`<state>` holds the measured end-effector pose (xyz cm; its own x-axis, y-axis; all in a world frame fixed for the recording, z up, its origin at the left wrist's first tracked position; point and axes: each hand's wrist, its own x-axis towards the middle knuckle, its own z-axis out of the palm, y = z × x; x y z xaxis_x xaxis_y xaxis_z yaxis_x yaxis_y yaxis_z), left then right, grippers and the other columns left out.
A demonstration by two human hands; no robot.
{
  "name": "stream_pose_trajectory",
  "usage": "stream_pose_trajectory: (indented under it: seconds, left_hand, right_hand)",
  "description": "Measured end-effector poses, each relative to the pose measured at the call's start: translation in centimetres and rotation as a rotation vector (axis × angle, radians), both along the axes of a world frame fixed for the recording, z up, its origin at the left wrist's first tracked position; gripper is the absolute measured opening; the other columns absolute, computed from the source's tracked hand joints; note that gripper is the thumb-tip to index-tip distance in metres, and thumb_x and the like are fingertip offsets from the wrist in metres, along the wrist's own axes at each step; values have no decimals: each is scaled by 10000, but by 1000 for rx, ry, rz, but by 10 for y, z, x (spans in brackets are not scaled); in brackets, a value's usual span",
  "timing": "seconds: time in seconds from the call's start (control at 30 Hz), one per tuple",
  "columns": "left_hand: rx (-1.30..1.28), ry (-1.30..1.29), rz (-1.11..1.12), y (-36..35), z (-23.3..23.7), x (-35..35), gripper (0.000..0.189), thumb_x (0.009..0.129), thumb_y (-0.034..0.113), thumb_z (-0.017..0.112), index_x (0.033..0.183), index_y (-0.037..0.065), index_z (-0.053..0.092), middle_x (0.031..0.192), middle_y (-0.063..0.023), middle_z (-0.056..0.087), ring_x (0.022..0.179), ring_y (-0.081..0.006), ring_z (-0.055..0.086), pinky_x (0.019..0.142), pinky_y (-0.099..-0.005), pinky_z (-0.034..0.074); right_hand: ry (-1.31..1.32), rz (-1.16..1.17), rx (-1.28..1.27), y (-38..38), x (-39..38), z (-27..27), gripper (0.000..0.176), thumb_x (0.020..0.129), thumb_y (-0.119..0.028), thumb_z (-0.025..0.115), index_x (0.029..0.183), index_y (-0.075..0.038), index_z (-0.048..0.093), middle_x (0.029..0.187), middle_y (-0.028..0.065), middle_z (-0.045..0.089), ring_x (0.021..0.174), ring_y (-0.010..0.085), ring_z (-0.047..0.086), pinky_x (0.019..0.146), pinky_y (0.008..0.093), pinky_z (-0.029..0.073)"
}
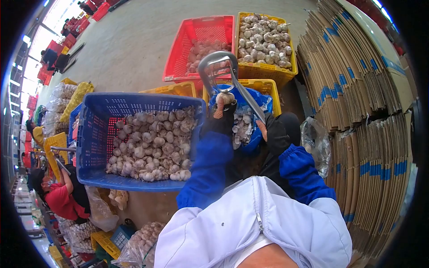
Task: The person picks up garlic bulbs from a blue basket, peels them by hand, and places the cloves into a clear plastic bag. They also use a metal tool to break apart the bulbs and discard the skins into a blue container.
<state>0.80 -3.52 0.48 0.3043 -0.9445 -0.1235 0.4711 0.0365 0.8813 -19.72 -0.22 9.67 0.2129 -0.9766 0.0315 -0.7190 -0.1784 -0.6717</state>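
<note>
My left hand [220, 110] holds a garlic bulb [225, 98], its thumb against the bulb, just below the head of a large metal cutter [217, 67]. Lower right, my right hand [262, 129] is closed on the long handle [249, 102] of the cutter. Beneath both hands, a blue bag [255, 142] lines a yellow crate [276, 99] and holds pale garlic trimmings [241, 125]. To the left of my left hand stands a blue crate [134, 182] with many garlic bulbs [156, 142].
Ahead are a red crate [173, 58] and a yellow crate [263, 71], both with garlic. Stacked flat cardboard [344, 85] stands on the right, a clear plastic bag [315, 143] beside it. A person in red [62, 201] is at the far left.
</note>
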Motion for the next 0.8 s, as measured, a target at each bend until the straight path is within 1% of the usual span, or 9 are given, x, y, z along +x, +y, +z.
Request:
stream_pose_trajectory:
  seconds: [0.07,0.13,0.2,0.4,0.5,0.6,0.7,0.73,0.8]
  left_hand:
    - [-20,-191,45,1,7,-5,373,865,346,484,1039,18,513,910,-78,571,850,-155,559,752,-241,450]
    - [-43,-32,50,2,18,-10,370,863,355,489,1007,17,534,879,-61,582,839,-142,564,744,-226,439]
    - [-30,356,30,1,23,-6,360,855,349,506,988,15,533,876,-60,581,838,-146,562,745,-239,445]
    - [-83,335,-100,-7,-3,13,432,845,269,534,1151,-7,406,1061,-157,510,972,-265,519,880,-362,436]
    - [-149,731,-181,-5,6,11,426,851,254,515,1159,-14,394,1078,-172,503,989,-291,507,891,-394,426]
    - [75,836,-147,-14,4,15,423,862,264,483,1173,-6,384,1093,-179,495,1005,-287,503,887,-386,425]
    - [-154,532,-214,-1,-1,22,446,857,311,479,1153,-13,398,1050,-174,520,949,-266,534,785,-360,476]
    - [-288,771,-384,7,8,25,419,862,336,464,1118,6,436,921,-158,573,809,-245,578,650,-333,497]
    - [-154,640,-419,21,-3,41,401,856,360,461,1081,28,470,828,-142,591,721,-241,584,589,-323,490]
  right_hand:
    - [58,-13,-72,-1,1,-7,290,809,-308,539,960,-60,542,769,175,584,713,338,576,636,403,442]
    - [82,-8,-92,-4,0,-22,295,805,-308,540,971,-64,537,771,178,585,707,343,575,635,410,444]
    - [81,2,-109,-7,0,-26,303,804,-310,540,978,-63,533,761,183,585,690,348,574,619,413,446]
    - [118,-40,-216,-24,23,-56,319,799,-332,550,910,-34,529,650,186,567,580,358,564,503,420,441]
    - [31,-23,-384,-45,29,-99,310,790,-337,566,835,-33,529,598,176,552,534,354,555,460,423,431]
    - [-31,-43,-466,-64,39,-130,304,786,-336,577,792,-34,533,585,173,542,534,348,554,453,418,427]
    - [-39,-13,-440,-63,36,-127,305,788,-331,578,812,-30,534,563,165,529,519,347,546,453,410,428]
    - [-11,-17,-316,-60,35,-120,294,793,-313,575,847,-26,539,637,174,548,596,339,559,524,403,444]
    - [1,-74,-389,-48,37,-103,280,800,-292,568,876,-24,537,718,182,554,658,338,556,582,400,445]
